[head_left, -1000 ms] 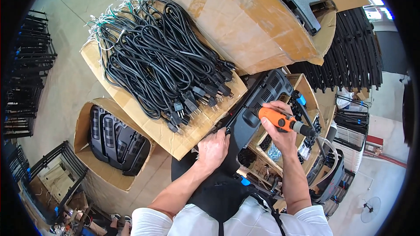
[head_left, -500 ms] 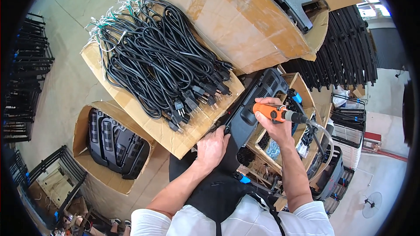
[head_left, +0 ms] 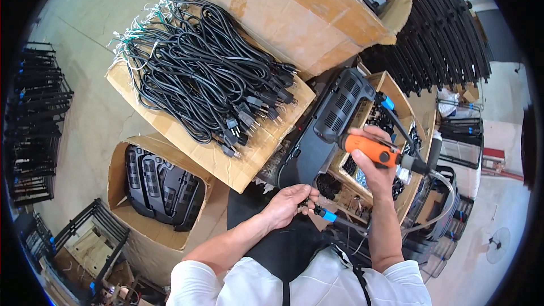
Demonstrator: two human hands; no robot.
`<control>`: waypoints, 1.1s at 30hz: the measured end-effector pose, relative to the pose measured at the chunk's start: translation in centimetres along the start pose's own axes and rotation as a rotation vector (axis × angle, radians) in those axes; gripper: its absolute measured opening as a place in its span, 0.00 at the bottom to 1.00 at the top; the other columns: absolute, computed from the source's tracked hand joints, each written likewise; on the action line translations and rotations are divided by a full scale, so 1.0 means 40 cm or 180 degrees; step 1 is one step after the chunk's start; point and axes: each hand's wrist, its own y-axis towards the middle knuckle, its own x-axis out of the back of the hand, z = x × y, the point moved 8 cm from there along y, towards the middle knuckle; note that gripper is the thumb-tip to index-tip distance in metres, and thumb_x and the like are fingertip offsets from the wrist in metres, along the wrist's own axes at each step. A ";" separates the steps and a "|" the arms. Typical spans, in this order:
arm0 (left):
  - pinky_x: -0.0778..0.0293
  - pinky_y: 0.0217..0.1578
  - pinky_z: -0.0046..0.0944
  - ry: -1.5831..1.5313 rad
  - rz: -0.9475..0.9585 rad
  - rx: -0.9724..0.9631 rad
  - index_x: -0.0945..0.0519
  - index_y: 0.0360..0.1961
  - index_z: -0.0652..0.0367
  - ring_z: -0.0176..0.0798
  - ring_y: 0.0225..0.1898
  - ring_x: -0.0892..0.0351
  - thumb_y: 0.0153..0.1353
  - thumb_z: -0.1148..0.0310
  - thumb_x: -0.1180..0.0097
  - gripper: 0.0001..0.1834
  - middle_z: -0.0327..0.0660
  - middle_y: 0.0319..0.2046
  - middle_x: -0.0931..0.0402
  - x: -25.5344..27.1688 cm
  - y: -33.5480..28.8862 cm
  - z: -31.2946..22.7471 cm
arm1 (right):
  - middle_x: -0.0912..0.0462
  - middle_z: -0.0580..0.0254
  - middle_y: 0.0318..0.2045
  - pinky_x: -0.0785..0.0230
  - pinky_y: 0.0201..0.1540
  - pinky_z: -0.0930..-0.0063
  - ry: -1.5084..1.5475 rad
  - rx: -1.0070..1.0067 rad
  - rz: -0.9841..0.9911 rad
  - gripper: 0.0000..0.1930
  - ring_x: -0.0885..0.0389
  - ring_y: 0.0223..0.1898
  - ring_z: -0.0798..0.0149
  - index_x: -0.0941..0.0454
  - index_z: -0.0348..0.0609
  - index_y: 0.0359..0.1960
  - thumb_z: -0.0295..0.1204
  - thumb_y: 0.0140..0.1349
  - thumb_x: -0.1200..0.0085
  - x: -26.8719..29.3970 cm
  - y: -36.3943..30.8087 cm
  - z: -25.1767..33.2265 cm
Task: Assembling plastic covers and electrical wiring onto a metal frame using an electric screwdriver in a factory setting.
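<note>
My right hand (head_left: 374,164) is wrapped around an orange air screwdriver (head_left: 371,150), with a clear hose (head_left: 447,192) running from its back end. The tool's front end points left over a black plastic housing (head_left: 309,141) with vent slots, which lies in front of me. My left hand (head_left: 289,207) is closed, fingertips together, below the housing's near end. Something small and dark shows at those fingertips; I cannot make out what it is. Right beside them is a blue sleeve (head_left: 326,214) on a black frame tube.
Black power cords (head_left: 198,73) lie heaped on a cardboard box (head_left: 255,170) at left. Another carton (head_left: 164,238) holds black housings (head_left: 161,187). A wooden parts tray (head_left: 396,88) with small hardware stands at right. A large carton (head_left: 283,17) and stacked black frames (head_left: 430,39) are farther off.
My left hand has left the housing's edge and moved right and down beside the blue sleeve. The screwdriver has moved right in my right hand. The view has shifted somewhat.
</note>
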 end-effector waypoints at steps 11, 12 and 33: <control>0.20 0.38 0.31 0.0085 -0.0080 -0.0300 0.18 0.58 0.63 0.30 0.36 0.18 0.81 0.61 0.48 0.17 0.34 0.37 0.17 -0.033 0.014 0.027 | 0.15 0.43 0.56 0.24 0.66 0.55 0.0568 -0.0045 -0.0583 0.28 0.16 0.59 0.53 0.30 0.36 0.64 0.20 0.62 0.33 0.123 -0.372 -0.062; 0.18 0.40 0.32 0.0051 -0.0020 -0.0412 0.19 0.59 0.64 0.30 0.36 0.17 0.81 0.62 0.49 0.17 0.36 0.39 0.17 -0.026 0.019 0.035 | 0.15 0.43 0.56 0.24 0.66 0.54 0.0686 0.0001 -0.0588 0.28 0.16 0.59 0.53 0.30 0.37 0.63 0.21 0.62 0.33 0.126 -0.397 -0.065; 0.20 0.36 0.34 -0.0051 -0.0469 -0.0243 0.17 0.51 0.57 0.31 0.33 0.20 0.81 0.57 0.47 0.15 0.32 0.33 0.20 -0.006 -0.083 0.306 | 0.16 0.52 0.55 0.27 0.66 0.61 0.0715 0.0325 -0.0336 0.26 0.17 0.58 0.60 0.27 0.39 0.61 0.24 0.62 0.30 0.151 -0.720 -0.152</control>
